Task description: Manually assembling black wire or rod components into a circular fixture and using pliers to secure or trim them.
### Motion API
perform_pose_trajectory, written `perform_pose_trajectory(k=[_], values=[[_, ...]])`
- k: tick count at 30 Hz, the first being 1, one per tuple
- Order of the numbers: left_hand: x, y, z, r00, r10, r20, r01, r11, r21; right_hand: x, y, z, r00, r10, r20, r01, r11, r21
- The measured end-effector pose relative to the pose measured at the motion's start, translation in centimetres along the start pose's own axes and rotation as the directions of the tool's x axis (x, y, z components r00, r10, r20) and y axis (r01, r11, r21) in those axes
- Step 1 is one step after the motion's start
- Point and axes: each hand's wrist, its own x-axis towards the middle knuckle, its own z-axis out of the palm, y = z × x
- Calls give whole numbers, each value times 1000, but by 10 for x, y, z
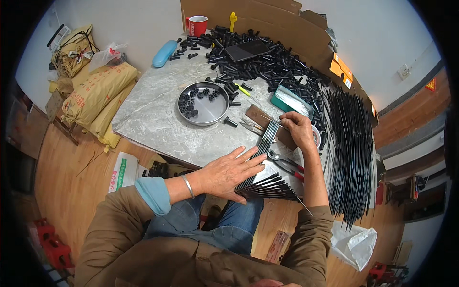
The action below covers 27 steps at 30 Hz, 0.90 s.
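Note:
A row of thin dark rods (pixel 266 141) lies side by side at the table's near edge, their other ends fanned out over my lap. Flat across them rests my left hand (pixel 228 171), fingers spread. At the rods' far ends, my right hand (pixel 297 126) is closed in a pinch on a thin pointed piece, whose exact kind I cannot make out. Beneath those ends sits a brown block (pixel 286 139). Pliers with red handles (pixel 286 166) lie between my hands. Under my right hand, a small round white container (pixel 316 137) is partly hidden.
Black bolt-like parts (pixel 287 62) heap at the back around a dark phone (pixel 247 49). A round metal tray (pixel 203 121) holds small black parts. A green box (pixel 292 102) of white sticks, a red cup (pixel 197 26) and a large bundle of black rods (pixel 350 148) stand about.

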Motion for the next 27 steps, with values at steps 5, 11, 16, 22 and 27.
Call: perform_pose_trajectory(k=[5,11,16,22,27], values=[[-1,0,1,1000,5,-10,-5,1000,-7,-6,-9,13,994,-49,-98,36,991,-127],[-3,0,-2,1000,4,-7,-3,1000,7,-17,-22,-2,976,-149,-161,66,900,-431],[-3,0,-1,999,10,-39,-10,1000,-1,-13,-19,-1,994,-97,-52,68,912,-404],[0,-1,-1,1000,-8,-27,8,1000,-22,-7,-25,5,975,-198,-101,135,890,-436],[-2,1,3,997,28,-74,-26,999,24,-49,-41,9,743,-669,31,522,549,-653]])
